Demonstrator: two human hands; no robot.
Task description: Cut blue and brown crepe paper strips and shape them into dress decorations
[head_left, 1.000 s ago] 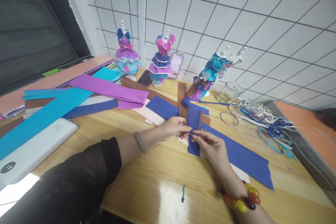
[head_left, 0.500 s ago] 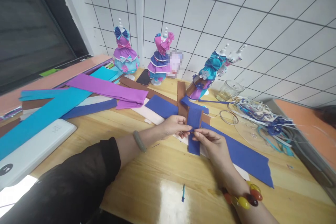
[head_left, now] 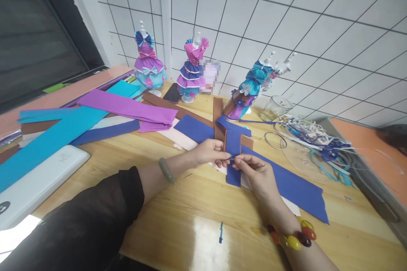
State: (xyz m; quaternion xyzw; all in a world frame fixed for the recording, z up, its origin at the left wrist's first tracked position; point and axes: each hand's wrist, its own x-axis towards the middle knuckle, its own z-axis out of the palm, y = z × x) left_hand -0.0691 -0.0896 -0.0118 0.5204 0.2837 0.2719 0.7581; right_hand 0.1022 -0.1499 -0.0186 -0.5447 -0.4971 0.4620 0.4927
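Observation:
Both my hands meet over a narrow dark-blue fabric strip (head_left: 233,152) backed by a brown strip, held just above the wooden table (head_left: 190,216). My left hand (head_left: 208,152) pinches the strip's left edge with thumb and fingers closed. My right hand (head_left: 254,169) pinches the same strip from the right, fingertips almost touching the left ones. The strip's lower end hangs over a long dark-blue fabric piece (head_left: 295,186) that lies flat on the table under my right wrist.
Purple (head_left: 127,108), turquoise (head_left: 47,139) and brown fabric strips lie at the left, with a white flat device (head_left: 38,182). Three dressed mini mannequins (head_left: 144,65) stand by the tiled wall, a phone (head_left: 173,92) between them. A glass jar (head_left: 276,110) and tangled ribbons (head_left: 318,144) lie right.
My hands stay pinched on the blue strip and have barely shifted; the view has drifted slightly, so everything sits a little lower left than before.

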